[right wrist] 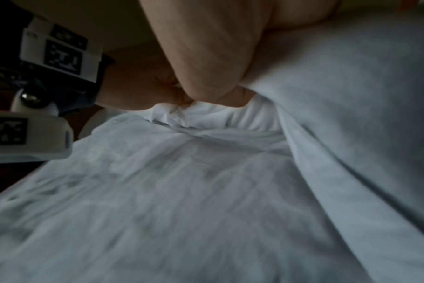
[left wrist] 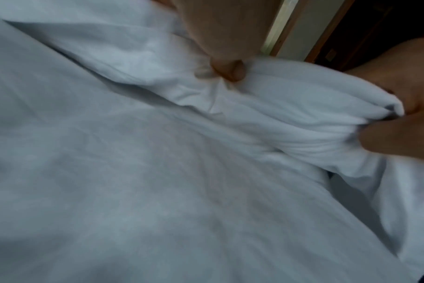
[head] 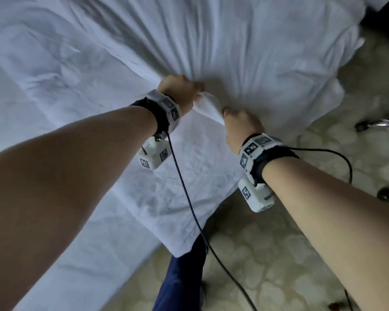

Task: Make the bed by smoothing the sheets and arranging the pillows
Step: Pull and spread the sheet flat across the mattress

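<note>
Soft, light and floppy, this white duvet (head: 245,52): easy to lift, but quick to bunch and slide, so best held at its edge or a corner, with a good handful each side. Lies heaped across the bed (head: 43,142) from 12 o'clock round to 2 o'clock in the head view, with its right side drooping toward the patterned floor (head: 267,254) at 3 o'clock. Under it, a flat white sheet (head: 184,189) covering the bed, full of small wrinkles, its corner hanging at 6 o'clock. Left hand (head: 177,90) near the middle of the head view, fingers curled tight round a bunch of the duvet edge. Right hand (head: 240,126) just beside it at 4 o'clock, also pinching the same rolled edge, thumb against the cloth. In the left wrist view, thumb and fingers (left wrist: 397,137) squeezing many thin folds at 3 o'clock; the other hand gripping the same edge at 12 o'clock. In the right wrist view, the pinch shows near the middle, cloth pulled tight below it. Both hands close together, so probably good to spread them wider before pulling, or the middle will just bunch up more. No pillows to be seen. Most of the job likely still to do. Black cables (head: 189,209) hanging from both wrists, worth keeping out of the folds.
</note>
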Tool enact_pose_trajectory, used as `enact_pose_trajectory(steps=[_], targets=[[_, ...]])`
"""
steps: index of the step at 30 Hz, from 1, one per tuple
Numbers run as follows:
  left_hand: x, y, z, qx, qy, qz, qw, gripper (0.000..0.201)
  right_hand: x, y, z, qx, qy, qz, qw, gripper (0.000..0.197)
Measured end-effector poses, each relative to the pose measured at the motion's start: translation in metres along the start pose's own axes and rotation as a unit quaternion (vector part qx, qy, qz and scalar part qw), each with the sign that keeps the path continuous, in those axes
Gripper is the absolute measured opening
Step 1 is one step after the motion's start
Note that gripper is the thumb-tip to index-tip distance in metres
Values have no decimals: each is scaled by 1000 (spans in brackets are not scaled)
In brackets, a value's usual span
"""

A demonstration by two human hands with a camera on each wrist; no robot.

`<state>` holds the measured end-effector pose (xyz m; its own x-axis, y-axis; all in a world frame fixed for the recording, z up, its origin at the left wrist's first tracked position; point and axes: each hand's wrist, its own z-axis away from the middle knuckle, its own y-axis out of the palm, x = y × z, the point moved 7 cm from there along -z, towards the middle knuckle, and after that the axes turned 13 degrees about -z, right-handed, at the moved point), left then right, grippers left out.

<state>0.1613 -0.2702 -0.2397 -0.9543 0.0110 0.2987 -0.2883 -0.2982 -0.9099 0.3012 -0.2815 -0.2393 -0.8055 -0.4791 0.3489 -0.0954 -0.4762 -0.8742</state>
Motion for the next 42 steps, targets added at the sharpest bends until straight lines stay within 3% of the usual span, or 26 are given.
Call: enact_pose_trajectory(steps=[7,12,15,20,26,28,30,32,36,39,42], targets=[[34,-36,113,-58,-7,-46,997,23,82,-4,88,-40,-36,-12,998,27],[69,-37,192,-60,-11,-51,997,23,152,13,137,-26,-58,-47,997,27],[80,-16,231,-30,-7,-56,998,22,182,40,158,-20,-54,-63,996,25],[77,60,259,29,16,-74,997,21,200,120,169,-8,-14,-49,999,24],[67,119,247,44,51,-46,997,28,191,188,149,-23,51,60,997,43],[70,142,253,42,90,7,995,37,193,205,143,-22,89,100,991,61],[79,161,270,-20,158,45,986,53,188,228,145,-18,141,110,984,86],[113,189,303,-56,200,45,977,66,202,236,155,-35,215,74,973,108],[235,248,353,-1,215,1,977,64,267,250,159,-55,327,-13,943,111],[331,277,359,59,143,-15,988,61,323,249,131,-43,300,-51,952,103],[381,275,347,84,101,-17,991,56,380,239,92,0,200,-43,979,82]])
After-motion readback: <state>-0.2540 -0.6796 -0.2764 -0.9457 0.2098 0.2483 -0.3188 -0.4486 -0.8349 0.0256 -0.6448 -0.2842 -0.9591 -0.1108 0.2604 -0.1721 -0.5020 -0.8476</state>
